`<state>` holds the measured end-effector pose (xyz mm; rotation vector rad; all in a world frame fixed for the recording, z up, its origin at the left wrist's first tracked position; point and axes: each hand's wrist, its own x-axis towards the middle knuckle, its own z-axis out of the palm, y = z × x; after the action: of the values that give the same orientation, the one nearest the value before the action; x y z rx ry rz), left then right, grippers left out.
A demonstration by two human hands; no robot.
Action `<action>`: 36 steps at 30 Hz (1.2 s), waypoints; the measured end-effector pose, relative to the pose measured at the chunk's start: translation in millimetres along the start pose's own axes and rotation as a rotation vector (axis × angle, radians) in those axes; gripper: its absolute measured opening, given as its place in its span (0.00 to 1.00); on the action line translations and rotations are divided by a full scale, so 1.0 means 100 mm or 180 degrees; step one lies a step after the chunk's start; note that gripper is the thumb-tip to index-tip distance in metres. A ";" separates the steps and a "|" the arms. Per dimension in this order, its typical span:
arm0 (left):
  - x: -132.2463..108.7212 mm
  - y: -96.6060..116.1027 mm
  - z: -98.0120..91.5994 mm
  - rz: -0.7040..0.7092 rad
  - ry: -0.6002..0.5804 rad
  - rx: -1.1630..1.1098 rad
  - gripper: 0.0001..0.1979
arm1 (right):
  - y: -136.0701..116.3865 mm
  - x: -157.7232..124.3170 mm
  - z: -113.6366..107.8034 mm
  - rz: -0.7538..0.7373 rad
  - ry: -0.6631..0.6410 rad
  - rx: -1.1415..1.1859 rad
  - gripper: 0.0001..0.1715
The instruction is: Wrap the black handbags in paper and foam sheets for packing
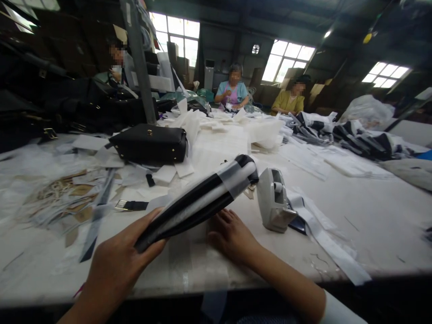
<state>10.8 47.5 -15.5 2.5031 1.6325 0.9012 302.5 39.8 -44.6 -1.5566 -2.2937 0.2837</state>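
Observation:
My left hand is wrapped round the lower end of a folded black strap. White padding wraps the strap's length, and a clear band goes round it near the far end. The bundle tilts up to the right, above the table. Under it, my right hand lies low by the tabletop with its fingers stretched out; the bundle hides part of the fingertips. Right of that hand stands a grey tape dispenser. A short black strap with a gold buckle lies beyond my left hand.
A black handbag sits at the back left, near a metal post. Scraps and cords cover the left side. White sheets pile up behind. A white strip trails to the front edge. Several people sit across the table.

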 end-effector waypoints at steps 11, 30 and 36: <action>0.01 0.22 0.00 -0.0173 0.0064 -0.0083 0.25 | -0.13 0.16 0.21 -0.0414 -0.0098 0.0332 0.23; 0.04 0.52 0.10 0.0184 -0.0060 0.0064 0.24 | -0.28 -0.27 0.31 -0.0731 -0.0181 0.0186 0.38; -0.06 0.61 0.16 0.0611 -0.0005 0.0225 0.22 | -0.29 -0.48 0.31 -0.1089 -0.0111 0.0429 0.30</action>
<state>67.8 19.6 -12.1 2.7453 1.4678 0.8710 281.6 -14.3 -71.1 -1.0797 -2.4598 0.3671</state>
